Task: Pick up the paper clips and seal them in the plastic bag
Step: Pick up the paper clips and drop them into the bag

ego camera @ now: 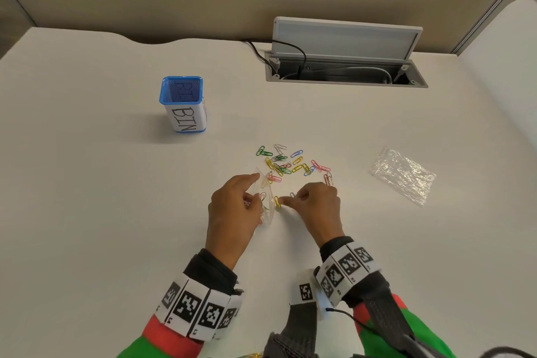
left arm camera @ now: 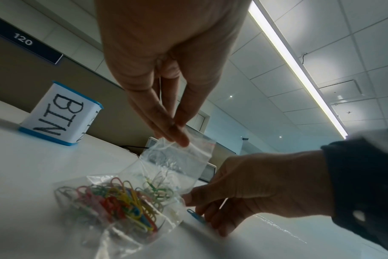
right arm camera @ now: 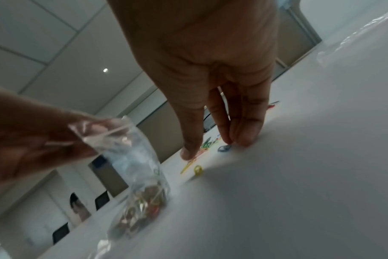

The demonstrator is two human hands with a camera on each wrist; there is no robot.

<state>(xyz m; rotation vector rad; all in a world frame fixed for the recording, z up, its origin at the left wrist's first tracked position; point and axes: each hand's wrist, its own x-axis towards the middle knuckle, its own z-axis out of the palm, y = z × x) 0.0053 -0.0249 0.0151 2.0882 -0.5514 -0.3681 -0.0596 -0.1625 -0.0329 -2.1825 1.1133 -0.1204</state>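
Note:
My left hand pinches the top edge of a clear plastic bag between thumb and fingers, and its bottom rests on the table. In the left wrist view the bag holds several coloured paper clips. My right hand reaches down just right of the bag, with nearly straight fingertips touching the table. A blue clip and a yellow clip lie loose under that hand. A pile of loose coloured paper clips lies just beyond both hands.
A second clear plastic bag lies flat at the right. A blue mesh cup labelled BIN stands at the back left. An open cable hatch with wires sits at the table's far edge.

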